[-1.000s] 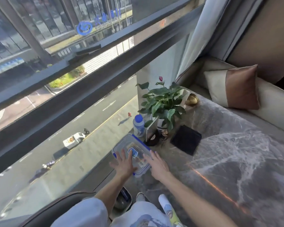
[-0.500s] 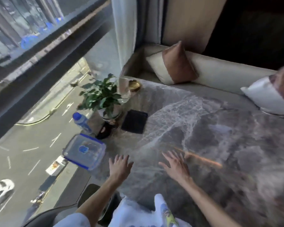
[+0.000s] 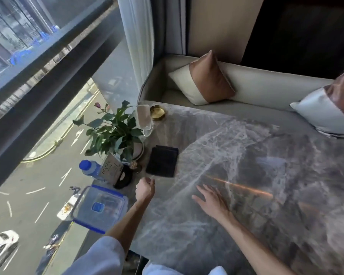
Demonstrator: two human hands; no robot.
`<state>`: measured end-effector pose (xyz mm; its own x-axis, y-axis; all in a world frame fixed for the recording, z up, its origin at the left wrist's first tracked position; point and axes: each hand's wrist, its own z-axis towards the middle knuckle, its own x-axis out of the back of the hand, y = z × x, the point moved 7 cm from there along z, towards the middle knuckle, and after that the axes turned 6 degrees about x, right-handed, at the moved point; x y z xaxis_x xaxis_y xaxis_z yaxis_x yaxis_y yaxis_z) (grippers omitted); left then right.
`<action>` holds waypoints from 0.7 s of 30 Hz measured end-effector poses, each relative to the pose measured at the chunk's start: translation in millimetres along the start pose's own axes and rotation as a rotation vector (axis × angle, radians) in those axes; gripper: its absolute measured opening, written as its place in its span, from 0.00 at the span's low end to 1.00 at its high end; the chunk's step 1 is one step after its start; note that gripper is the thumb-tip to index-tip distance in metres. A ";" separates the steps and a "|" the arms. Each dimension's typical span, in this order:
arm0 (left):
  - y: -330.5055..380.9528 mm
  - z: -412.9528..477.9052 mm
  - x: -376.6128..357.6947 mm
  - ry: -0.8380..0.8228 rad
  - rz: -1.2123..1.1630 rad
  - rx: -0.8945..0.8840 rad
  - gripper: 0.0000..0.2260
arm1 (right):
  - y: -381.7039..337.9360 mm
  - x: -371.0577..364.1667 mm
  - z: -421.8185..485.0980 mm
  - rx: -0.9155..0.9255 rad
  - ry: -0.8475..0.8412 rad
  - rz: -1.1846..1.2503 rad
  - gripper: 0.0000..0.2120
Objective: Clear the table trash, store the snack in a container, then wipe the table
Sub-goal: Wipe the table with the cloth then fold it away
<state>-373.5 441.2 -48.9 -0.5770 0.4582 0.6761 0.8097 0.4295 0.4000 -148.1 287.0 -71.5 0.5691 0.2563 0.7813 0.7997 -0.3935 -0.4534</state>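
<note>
Head view: clear container, blue-clipped lid with a blue label too blurred to read, sits at the marble bench edge; left hand loosely curled, empty, beside black cloth; right hand spread flat

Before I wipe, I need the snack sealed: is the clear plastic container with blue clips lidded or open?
Lidded: the clear plastic container has its blue-rimmed lid lying flat on top. Whether the clips are latched, cannot tell.
</note>
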 end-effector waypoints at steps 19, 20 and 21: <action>11.2 134.5 -50.4 -0.291 -0.668 0.517 0.25 | -103.6 -46.7 183.9 -0.152 -0.331 0.028 0.30; 14.4 135.3 -48.5 -0.268 -0.628 0.481 0.23 | -103.3 -48.3 182.1 -0.161 -0.347 0.060 0.30; 16.7 135.2 -45.3 -0.223 -0.587 0.435 0.21 | -103.4 -47.4 180.9 -0.183 -0.349 0.119 0.30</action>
<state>-348.3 532.9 -156.5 -0.9449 0.1867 0.2689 0.2752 0.8978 0.3438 -223.2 475.2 -139.2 0.7113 0.4712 0.5215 0.6952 -0.5806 -0.4237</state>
